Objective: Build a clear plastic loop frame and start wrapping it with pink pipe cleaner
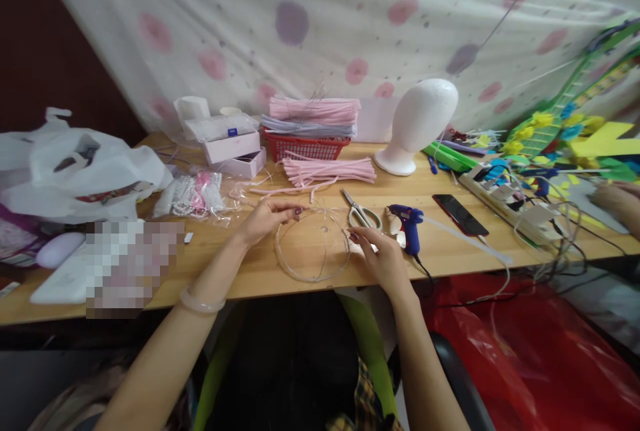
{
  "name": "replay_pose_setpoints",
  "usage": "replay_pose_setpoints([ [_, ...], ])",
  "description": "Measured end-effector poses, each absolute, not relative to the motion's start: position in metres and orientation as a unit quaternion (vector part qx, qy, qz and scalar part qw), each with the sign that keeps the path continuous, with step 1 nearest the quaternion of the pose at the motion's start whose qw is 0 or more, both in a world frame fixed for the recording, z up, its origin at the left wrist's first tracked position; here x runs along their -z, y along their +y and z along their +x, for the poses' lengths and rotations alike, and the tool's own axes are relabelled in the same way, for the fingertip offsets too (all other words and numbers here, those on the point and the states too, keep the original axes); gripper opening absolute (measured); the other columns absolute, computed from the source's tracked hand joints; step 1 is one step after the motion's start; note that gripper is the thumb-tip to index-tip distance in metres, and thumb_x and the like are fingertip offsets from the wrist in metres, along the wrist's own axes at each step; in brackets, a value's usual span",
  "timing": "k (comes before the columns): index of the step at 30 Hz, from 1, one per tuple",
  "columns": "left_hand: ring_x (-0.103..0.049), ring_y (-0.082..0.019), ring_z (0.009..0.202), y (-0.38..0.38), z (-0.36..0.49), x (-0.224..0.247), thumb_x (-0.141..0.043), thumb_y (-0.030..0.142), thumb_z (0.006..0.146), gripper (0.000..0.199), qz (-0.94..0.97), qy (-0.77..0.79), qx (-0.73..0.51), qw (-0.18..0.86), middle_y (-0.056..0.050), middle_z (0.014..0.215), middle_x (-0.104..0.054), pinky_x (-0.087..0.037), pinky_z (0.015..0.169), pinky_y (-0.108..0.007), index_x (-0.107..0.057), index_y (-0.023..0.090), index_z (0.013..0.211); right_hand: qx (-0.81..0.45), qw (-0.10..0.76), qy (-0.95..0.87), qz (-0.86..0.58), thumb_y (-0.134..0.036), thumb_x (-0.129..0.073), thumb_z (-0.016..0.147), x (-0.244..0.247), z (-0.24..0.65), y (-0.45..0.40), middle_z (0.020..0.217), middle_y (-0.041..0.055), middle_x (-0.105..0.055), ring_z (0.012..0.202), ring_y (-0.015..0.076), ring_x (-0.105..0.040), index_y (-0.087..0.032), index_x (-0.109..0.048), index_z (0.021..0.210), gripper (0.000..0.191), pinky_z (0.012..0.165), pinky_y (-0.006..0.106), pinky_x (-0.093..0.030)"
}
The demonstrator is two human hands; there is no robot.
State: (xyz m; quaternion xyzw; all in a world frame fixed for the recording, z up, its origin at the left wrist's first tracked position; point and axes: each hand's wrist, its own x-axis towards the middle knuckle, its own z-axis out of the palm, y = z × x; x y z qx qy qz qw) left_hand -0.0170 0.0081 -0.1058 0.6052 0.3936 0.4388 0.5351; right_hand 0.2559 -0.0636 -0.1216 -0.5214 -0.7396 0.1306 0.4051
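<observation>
A thin, pale wire ring (296,275) is held just above the front part of the wooden table. My left hand (270,219) pinches its upper left side between thumb and fingers. At the ring's right side, the fingers of my right hand (379,254) are closed on it. Finer strands cross the inside of the ring. Scissors (365,214) lie open-bladed just behind my right hand, and a blue glue gun (411,227) rests to the right of it.
Pink fuzzy stems (330,171) lie before a red basket (307,149). A white foam head (420,121) stands behind the glue gun. Right are a phone (460,215), a power strip (510,207) with cables, and another person's hand (620,201). Bagged beads (197,194) lie left.
</observation>
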Motion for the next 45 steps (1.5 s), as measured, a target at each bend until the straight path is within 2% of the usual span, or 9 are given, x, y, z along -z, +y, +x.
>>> replay_pose_setpoints([
  [9, -0.061, -0.013, 0.074, 0.010, -0.018, 0.110, -0.083, 0.041, 0.064, 0.034, 0.591, 0.393, -0.443, 0.548, -0.007, 0.090, -0.077, -0.043, 0.065, -0.024, -0.080, 0.021, 0.091, -0.099, 0.383, -0.753, -0.527, -0.024, -0.047, 0.096, 0.113, 0.258, -0.064, 0.096, 0.0083, -0.077, 0.086, 0.0232, -0.072, -0.020, -0.072, 0.102, 0.025, 0.076, 0.032, -0.053],
  [18, -0.055, -0.011, 0.067, 0.007, -0.009, 0.108, -0.082, 0.035, 0.066, 0.025, 0.580, 0.387, -0.445, 0.562, -0.005, 0.077, -0.074, -0.039, 0.061, -0.024, -0.081, 0.022, 0.088, -0.115, 0.397, -0.743, -0.526, -0.022, -0.049, 0.095, 0.120, 0.262, -0.064, 0.092, 0.0072, -0.077, 0.083, 0.0220, -0.072, -0.019, -0.071, 0.100, 0.023, 0.074, 0.031, -0.052],
  [26, -0.054, -0.011, 0.065, 0.004, -0.006, 0.101, -0.086, 0.035, 0.060, 0.026, 0.560, 0.384, -0.458, 0.574, -0.005, 0.079, -0.075, -0.037, 0.058, -0.024, -0.081, 0.023, 0.082, -0.098, 0.402, -0.746, -0.522, -0.020, -0.048, 0.095, 0.122, 0.265, -0.065, 0.093, 0.0074, -0.076, 0.084, 0.0223, -0.072, -0.020, -0.071, 0.102, 0.024, 0.074, 0.031, -0.052],
  [33, -0.063, -0.015, 0.079, 0.001, 0.004, 0.099, -0.085, 0.029, 0.060, 0.021, 0.526, 0.380, -0.486, 0.585, -0.006, 0.089, -0.078, -0.047, 0.072, -0.027, -0.081, 0.023, 0.080, -0.074, 0.388, -0.744, -0.539, -0.022, -0.048, 0.095, 0.122, 0.267, -0.064, 0.095, 0.0085, -0.077, 0.086, 0.0241, -0.072, -0.021, -0.072, 0.102, 0.025, 0.074, 0.032, -0.052],
  [36, -0.062, -0.014, 0.078, -0.002, 0.007, 0.099, -0.085, 0.026, 0.061, 0.019, 0.511, 0.378, -0.495, 0.593, -0.006, 0.088, -0.077, -0.047, 0.075, -0.027, -0.081, 0.021, 0.079, -0.094, 0.398, -0.735, -0.540, -0.022, -0.048, 0.095, 0.125, 0.266, -0.064, 0.094, 0.0085, -0.077, 0.084, 0.0231, -0.072, -0.020, -0.072, 0.102, 0.025, 0.075, 0.032, -0.053],
  [41, -0.058, -0.011, 0.070, -0.004, 0.011, 0.101, -0.085, 0.024, 0.061, 0.018, 0.478, 0.380, -0.506, 0.610, -0.005, 0.082, -0.076, -0.044, 0.070, -0.025, -0.080, 0.019, 0.078, -0.100, 0.425, -0.724, -0.535, -0.023, -0.048, 0.095, 0.129, 0.262, -0.066, 0.092, 0.0087, -0.077, 0.083, 0.0230, -0.072, -0.019, -0.072, 0.100, 0.026, 0.074, 0.032, -0.054],
  [45, -0.052, -0.008, 0.062, -0.004, 0.013, 0.105, -0.086, 0.030, 0.062, 0.017, 0.448, 0.389, -0.511, 0.622, -0.003, 0.071, -0.072, -0.038, 0.060, -0.022, -0.078, 0.017, 0.071, -0.096, 0.435, -0.720, -0.533, -0.024, -0.048, 0.095, 0.131, 0.262, -0.066, 0.095, 0.0090, -0.077, 0.084, 0.0231, -0.072, -0.019, -0.073, 0.101, 0.026, 0.075, 0.032, -0.053],
])
